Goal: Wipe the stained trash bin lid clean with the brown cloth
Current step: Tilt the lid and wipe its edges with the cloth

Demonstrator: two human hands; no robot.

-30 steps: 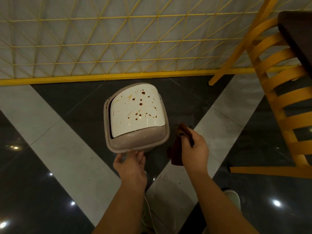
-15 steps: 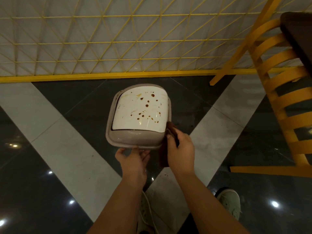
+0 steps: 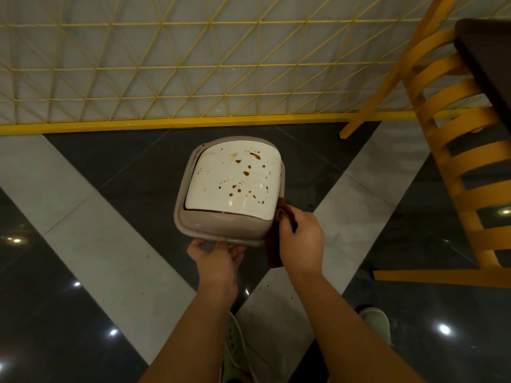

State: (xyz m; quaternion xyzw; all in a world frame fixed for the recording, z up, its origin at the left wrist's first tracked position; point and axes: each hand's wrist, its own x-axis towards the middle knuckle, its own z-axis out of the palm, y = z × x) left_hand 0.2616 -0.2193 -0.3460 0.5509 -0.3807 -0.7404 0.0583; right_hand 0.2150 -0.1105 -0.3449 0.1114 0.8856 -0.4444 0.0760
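Above the dark tiled floor point(image 3: 83, 313), the left hand point(image 3: 217, 258) is gripping the near rim of the trash bin lid point(image 3: 229, 189), fingers curled under its edge, holding it in the air. The right hand point(image 3: 300, 240) is clenching the brown cloth point(image 3: 273, 252) in a fist, touching the lid's right near corner. Brown stains point(image 3: 246, 174) are dotting the white flap all over, so wiping looks barely begun; nearly everything is left. The lid is tilting its top face up toward the camera, long axis running from the person toward the yellow fence point(image 3: 166, 78).
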